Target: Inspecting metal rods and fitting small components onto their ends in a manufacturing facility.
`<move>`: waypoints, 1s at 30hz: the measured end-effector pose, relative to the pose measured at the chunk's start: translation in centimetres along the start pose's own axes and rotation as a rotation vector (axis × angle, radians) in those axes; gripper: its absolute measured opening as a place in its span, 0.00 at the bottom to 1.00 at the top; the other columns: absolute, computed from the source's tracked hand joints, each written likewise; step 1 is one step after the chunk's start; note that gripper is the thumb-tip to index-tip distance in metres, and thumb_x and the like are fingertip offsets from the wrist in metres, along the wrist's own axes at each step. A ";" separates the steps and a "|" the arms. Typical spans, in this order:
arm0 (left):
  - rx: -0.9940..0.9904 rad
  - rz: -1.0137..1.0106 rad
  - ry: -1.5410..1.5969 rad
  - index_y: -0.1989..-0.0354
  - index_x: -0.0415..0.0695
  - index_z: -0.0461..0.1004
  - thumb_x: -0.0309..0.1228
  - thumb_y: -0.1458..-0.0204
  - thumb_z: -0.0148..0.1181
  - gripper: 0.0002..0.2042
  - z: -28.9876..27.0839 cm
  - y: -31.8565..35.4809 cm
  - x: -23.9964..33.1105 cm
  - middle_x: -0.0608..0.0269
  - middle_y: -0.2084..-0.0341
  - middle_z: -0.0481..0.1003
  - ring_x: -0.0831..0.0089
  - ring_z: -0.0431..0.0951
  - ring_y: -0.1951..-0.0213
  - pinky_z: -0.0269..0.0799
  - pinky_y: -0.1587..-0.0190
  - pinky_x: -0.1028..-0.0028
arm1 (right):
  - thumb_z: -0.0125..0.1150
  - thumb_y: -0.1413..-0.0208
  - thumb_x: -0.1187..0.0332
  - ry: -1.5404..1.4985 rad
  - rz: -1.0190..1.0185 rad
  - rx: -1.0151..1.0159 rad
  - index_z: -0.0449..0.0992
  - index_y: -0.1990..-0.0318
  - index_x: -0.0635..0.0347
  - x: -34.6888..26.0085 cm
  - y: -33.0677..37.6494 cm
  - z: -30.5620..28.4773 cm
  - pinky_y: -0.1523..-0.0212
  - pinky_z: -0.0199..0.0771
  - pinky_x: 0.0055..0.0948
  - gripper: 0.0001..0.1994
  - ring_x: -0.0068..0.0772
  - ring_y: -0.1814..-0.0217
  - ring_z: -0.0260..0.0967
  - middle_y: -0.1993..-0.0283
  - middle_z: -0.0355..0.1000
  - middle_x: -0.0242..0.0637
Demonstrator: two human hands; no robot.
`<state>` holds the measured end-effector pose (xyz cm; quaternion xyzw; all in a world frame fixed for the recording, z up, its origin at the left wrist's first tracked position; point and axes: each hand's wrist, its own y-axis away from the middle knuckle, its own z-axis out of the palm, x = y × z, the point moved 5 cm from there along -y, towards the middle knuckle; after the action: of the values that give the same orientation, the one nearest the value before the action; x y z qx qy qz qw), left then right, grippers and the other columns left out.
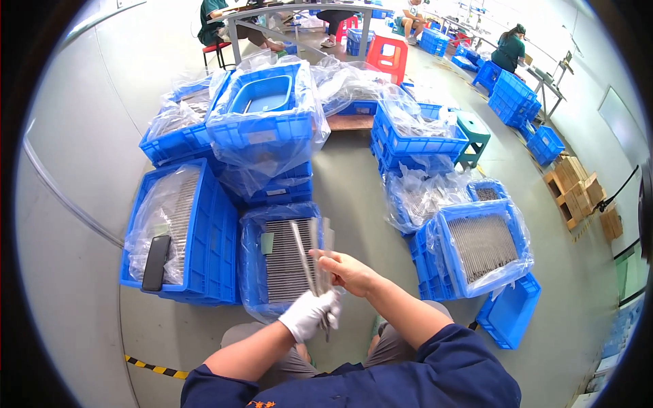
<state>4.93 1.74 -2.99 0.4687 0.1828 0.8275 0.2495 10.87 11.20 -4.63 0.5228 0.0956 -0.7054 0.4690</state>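
Slim grey strips point(324, 238) rise in a slightly fanned bundle over the right side of a plastic-lined blue crate point(252, 268), my white-gloved left hand point(309, 315) wrapped around their lower ends while the fingers of my bare right hand point(345, 270) pinch them higher up, though motion blur makes the count hard to tell. Beneath them, a packed row of similar pieces point(284, 272) fills the crate beside a pale green slip point(267, 243). At left, a black phone point(157, 262) rests against a neighboring blue crate point(221, 238).
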 end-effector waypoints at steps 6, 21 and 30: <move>-0.249 -0.099 0.236 0.66 0.44 0.64 0.39 0.53 0.55 0.13 3.2 2.8 -4.7 0.65 0.76 0.67 0.75 0.69 0.74 0.69 0.68 0.73 | 0.54 0.50 0.60 -0.228 0.154 -0.109 0.69 0.64 0.59 2.0 2.8 1.3 0.74 0.63 0.17 0.13 0.17 0.74 0.61 0.75 0.63 0.27; -0.565 -0.116 0.503 0.65 0.46 0.63 0.40 0.53 0.54 0.13 4.9 4.4 -2.7 0.74 0.87 0.56 0.84 0.54 0.85 0.56 0.76 0.80 | 0.45 0.47 0.60 -0.243 -0.191 -0.309 0.61 0.79 0.58 -1.6 4.5 4.1 0.77 0.55 0.23 0.13 0.25 0.77 0.53 0.77 0.56 0.32; 0.047 0.156 -0.183 0.63 0.43 0.63 0.37 0.48 0.47 0.11 -1.4 1.7 3.5 0.73 0.87 0.60 0.85 0.55 0.89 0.50 0.88 0.84 | 0.52 0.50 0.53 -0.269 -0.125 0.283 0.67 0.63 0.57 -3.2 1.8 -2.1 0.82 0.53 0.13 0.17 0.15 0.79 0.53 0.76 0.60 0.27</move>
<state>1.81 2.28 -0.34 0.5607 0.1415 0.7936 0.1891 13.63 13.32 -2.30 0.4777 -0.0359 -0.8029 0.3547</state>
